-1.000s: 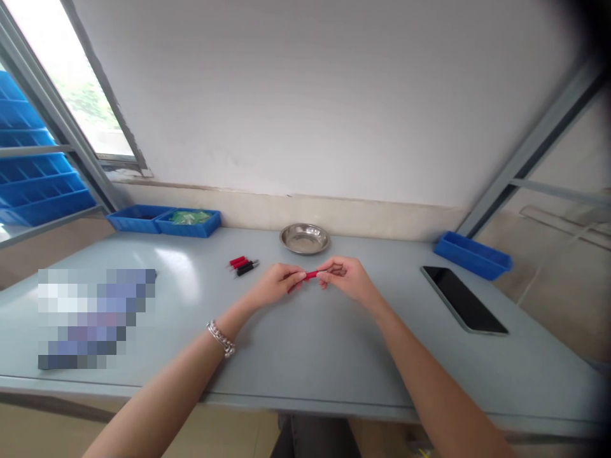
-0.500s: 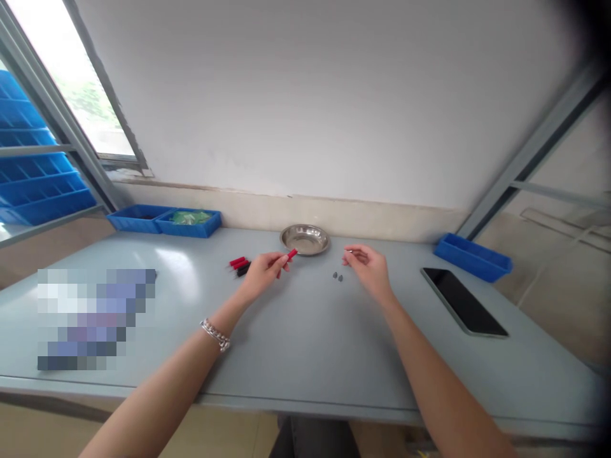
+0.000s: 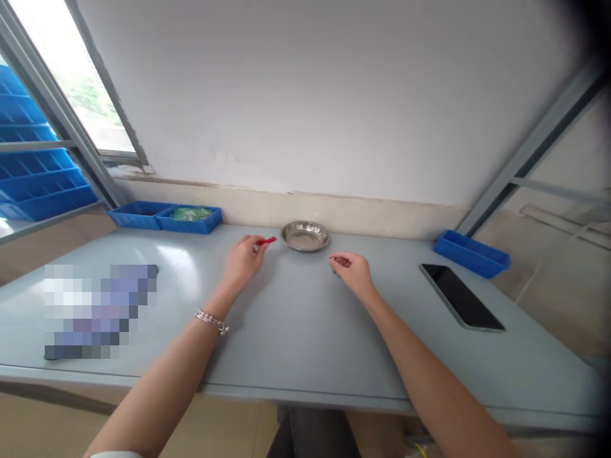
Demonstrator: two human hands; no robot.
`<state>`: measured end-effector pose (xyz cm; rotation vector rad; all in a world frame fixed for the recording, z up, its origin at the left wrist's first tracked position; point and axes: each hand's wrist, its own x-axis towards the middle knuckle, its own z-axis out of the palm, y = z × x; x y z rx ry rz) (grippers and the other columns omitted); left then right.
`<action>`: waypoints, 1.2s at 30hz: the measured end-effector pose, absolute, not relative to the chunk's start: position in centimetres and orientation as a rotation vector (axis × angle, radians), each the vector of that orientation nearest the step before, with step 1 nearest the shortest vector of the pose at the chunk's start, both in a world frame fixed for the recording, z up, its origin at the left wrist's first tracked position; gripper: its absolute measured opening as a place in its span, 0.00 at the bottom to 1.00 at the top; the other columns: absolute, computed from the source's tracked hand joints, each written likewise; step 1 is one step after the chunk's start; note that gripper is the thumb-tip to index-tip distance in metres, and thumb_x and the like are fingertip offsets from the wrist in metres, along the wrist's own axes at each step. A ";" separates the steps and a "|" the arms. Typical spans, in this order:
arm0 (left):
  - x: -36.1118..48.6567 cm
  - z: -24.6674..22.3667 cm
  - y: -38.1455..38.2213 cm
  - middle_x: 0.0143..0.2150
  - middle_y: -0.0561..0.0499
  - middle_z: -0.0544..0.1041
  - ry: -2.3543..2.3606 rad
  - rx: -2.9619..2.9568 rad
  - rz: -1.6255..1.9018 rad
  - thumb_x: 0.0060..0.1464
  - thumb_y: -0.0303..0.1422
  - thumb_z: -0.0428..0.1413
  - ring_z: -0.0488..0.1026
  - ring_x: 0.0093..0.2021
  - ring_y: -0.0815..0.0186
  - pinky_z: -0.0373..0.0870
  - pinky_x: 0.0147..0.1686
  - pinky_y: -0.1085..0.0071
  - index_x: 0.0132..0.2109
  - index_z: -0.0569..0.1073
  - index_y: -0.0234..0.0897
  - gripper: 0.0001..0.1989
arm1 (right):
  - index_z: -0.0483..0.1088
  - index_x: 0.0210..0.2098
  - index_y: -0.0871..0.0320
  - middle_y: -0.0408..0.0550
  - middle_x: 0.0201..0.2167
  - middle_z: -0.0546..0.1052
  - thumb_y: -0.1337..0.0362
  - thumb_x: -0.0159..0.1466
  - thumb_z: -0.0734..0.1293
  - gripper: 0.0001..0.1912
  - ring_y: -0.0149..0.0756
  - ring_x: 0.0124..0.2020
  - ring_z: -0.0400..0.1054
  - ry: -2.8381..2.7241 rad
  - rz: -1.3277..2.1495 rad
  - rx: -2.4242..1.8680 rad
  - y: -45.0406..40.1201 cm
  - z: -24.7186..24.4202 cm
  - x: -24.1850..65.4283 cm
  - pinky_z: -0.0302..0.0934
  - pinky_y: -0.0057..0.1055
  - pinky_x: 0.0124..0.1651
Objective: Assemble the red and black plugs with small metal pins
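Observation:
Left of the metal dish, my left hand (image 3: 242,262) pinches a small slim red piece (image 3: 268,241), whose exact kind I cannot make out. The piece points right, toward the dish's rim. My right hand (image 3: 353,272) is closed in a pinch in front of the dish, to the right; a tiny light spot shows at its fingertips, too small to name. Small grey pieces (image 3: 335,272) lie on the table just under the right fingers, mostly covered by them. The shallow round metal dish (image 3: 305,248) stands near the wall, between and beyond both hands.
Two blue bins (image 3: 143,219) stand at the back left, one with a green bag (image 3: 191,214). Another blue bin (image 3: 470,254) is at the back right, with a black-screened phone (image 3: 461,296) before it. A blurred-out object (image 3: 107,308) lies on the left.
My left hand has moved left and back with the red piece, now covering the red and black pieces on the table. My right hand has moved left, over the small grey pieces.

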<state>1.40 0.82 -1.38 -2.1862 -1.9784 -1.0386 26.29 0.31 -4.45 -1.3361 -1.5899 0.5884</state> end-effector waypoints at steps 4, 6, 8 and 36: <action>-2.1 -1.5 1.9 0.43 0.43 0.69 -2.247 -1.748 -0.873 0.53 0.35 0.46 0.64 0.45 0.57 0.59 0.43 0.63 0.40 0.72 0.37 0.13 | 0.72 0.28 0.57 0.46 0.24 0.73 0.63 0.53 0.62 0.08 0.33 0.27 0.63 -1.766 0.312 -1.351 0.3 -4.8 26.3 0.57 0.32 0.36; -3.4 -1.7 2.2 0.43 0.41 0.68 -2.421 -1.671 -0.777 0.53 0.35 0.44 0.63 0.46 0.53 0.58 0.42 0.58 0.41 0.71 0.37 0.14 | 0.72 0.28 0.57 0.47 0.25 0.74 0.65 0.54 0.62 0.07 0.35 0.30 0.63 -1.847 0.204 -1.371 0.4 -5.0 26.5 0.56 0.32 0.38; -4.1 -1.9 2.3 0.43 0.40 0.67 -2.492 -1.669 -0.737 0.54 0.33 0.43 0.63 0.46 0.52 0.57 0.42 0.54 0.42 0.71 0.38 0.14 | 0.71 0.28 0.58 0.48 0.26 0.74 0.65 0.55 0.61 0.07 0.36 0.33 0.63 -1.897 0.150 -1.418 0.7 -5.4 26.8 0.54 0.33 0.40; -4.4 -2.9 2.7 0.42 0.39 0.72 -2.542 -1.885 -0.614 0.50 0.34 0.44 0.66 0.45 0.53 0.64 0.38 0.62 0.42 0.72 0.35 0.16 | 0.68 0.33 0.57 0.49 0.31 0.71 0.69 0.55 0.59 0.08 0.39 0.37 0.60 -2.029 0.020 -1.625 0.7 -6.9 26.6 0.51 0.32 0.35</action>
